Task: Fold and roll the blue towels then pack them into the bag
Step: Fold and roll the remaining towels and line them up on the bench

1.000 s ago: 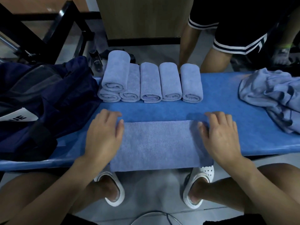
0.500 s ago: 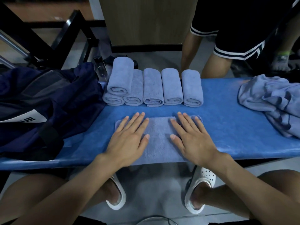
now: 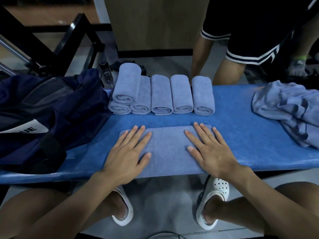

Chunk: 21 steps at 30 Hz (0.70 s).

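Fingers (image 3: pixel 139 136) straight, the left hand (image 3: pixel 126 153) and right hand (image 3: pixel 213 150) are pressed flat on a folded blue towel (image 3: pixel 168 149) at the near edge of the desk (image 3: pixel 245 135); smoothing is judged under way, rolling called for next.

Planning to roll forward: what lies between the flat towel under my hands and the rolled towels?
Only a bare strip of the blue padded bench separates the flat folded blue towel from the row of rolled blue towels, per the head view.
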Tool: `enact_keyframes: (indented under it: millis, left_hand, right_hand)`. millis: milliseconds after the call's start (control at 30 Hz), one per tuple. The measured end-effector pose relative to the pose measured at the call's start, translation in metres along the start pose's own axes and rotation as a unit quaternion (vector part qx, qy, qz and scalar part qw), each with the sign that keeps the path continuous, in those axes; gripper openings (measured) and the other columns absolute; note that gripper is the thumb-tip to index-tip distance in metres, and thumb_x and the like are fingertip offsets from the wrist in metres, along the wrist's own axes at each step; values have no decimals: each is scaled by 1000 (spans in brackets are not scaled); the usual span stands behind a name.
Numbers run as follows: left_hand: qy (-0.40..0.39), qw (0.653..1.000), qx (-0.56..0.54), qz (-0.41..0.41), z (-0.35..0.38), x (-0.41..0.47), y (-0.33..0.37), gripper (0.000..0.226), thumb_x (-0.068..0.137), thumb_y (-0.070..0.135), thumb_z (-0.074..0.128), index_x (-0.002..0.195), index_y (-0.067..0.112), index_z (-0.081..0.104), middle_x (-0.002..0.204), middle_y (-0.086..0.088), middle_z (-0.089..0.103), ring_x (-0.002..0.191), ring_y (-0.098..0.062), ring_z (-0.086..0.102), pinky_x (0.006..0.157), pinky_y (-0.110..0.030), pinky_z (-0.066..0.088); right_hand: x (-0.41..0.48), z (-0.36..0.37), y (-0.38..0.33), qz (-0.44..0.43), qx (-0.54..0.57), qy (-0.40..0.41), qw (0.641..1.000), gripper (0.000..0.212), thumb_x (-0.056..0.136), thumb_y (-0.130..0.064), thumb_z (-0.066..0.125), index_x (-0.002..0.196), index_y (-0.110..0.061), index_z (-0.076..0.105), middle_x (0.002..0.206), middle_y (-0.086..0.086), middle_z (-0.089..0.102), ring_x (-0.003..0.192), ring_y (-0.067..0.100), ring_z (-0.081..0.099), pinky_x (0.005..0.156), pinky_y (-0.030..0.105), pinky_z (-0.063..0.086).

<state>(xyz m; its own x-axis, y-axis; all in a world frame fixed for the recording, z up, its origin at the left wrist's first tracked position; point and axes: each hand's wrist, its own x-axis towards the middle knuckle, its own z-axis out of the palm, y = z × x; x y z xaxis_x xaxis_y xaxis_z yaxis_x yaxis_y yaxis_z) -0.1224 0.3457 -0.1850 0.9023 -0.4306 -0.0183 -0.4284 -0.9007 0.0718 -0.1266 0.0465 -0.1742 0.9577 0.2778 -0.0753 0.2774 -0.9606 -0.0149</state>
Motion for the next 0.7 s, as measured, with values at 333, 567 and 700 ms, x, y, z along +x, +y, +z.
enact_keyframes:
  millis: [333, 567, 700]
  left_hand:
    - [-37, 999, 13, -4, -11, 3, 1, 68, 96, 60, 5, 158, 33, 7, 167, 3, 1, 154, -17, -4, 125, -46, 2]
    - [-36, 996, 86, -17, -32, -26, 16, 65, 95, 54, 26, 138, 17, 57, 138, -14, 57, 122, -30, 57, 93, -50, 50]
    - [17, 996, 58, 63, -42, -11, 25, 56, 96, 47, 31, 128, 11, 61, 141, -15, 52, 133, -34, 47, 103, -49, 44]
  right_hand:
    - [-21, -21, -14, 12, -28, 66, 997, 48, 96, -51, 31, 124, -22, 58, 128, 3, 53, 111, 25, 52, 89, 43, 40]
    - [0, -16, -17, -27, -22, 42, 999, 51, 96, -51, 28, 125, -22, 57, 130, -1, 56, 115, 24, 53, 95, 42, 32]
    - [8, -20, -25, -41, -36, 39, 998, 53, 95, -52, 27, 125, -22, 58, 135, -1, 53, 118, 23, 50, 94, 42, 32]
